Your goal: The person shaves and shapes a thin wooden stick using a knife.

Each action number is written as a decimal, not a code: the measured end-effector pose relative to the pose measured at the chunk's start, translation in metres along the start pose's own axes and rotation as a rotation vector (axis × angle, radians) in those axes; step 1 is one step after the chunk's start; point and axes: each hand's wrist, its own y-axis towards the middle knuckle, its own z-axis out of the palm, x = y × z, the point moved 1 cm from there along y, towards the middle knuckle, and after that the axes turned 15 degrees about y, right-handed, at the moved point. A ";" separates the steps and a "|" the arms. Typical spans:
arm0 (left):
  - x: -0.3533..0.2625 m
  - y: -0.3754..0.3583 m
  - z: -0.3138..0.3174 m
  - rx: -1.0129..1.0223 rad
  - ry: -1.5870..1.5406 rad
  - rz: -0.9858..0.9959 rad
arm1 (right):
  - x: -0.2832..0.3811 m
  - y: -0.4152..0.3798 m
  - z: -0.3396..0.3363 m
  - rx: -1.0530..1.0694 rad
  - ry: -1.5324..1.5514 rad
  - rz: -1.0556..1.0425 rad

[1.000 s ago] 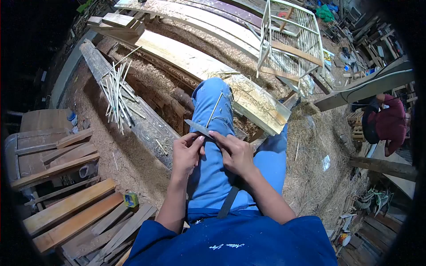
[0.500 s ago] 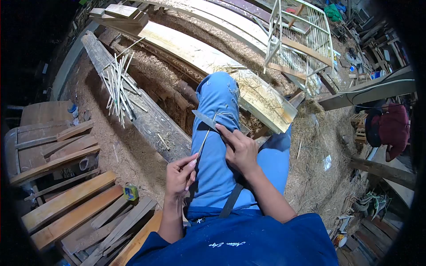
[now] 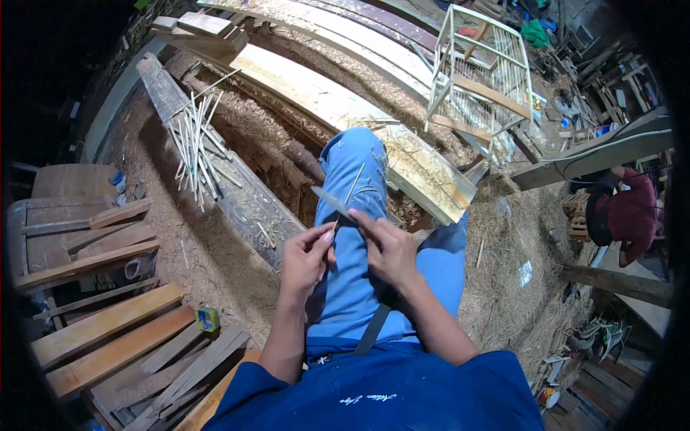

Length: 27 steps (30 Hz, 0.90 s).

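My left hand [image 3: 304,260] pinches the near end of a thin wooden stick [image 3: 353,185], which points away from me over my raised knee. In my right hand [image 3: 392,251] is a knife, its blade [image 3: 330,200] lying across the stick and pointing left. Fingers of the right hand close around the handle, which they hide. Both hands are close together above the blue trouser leg. To the left, a bundle of similar thin sticks [image 3: 192,147] rests on a weathered beam [image 3: 248,197].
A pale thick plank [image 3: 309,90] with shavings stretches beyond my knee. A slatted wooden cage [image 3: 478,86] stands at the upper right. Boards [image 3: 118,327] and a yellow-green tape measure [image 3: 208,319] lie at lower left. Another person in a maroon shirt [image 3: 636,208] is at right.
My left hand has moved up and right, closer to the knife. More of the stick now sticks out beyond the blade. The right hand stays nearly in place.
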 end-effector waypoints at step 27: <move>0.029 -0.041 -0.033 -0.028 0.018 -0.121 | -0.010 0.006 0.004 -0.040 -0.046 0.063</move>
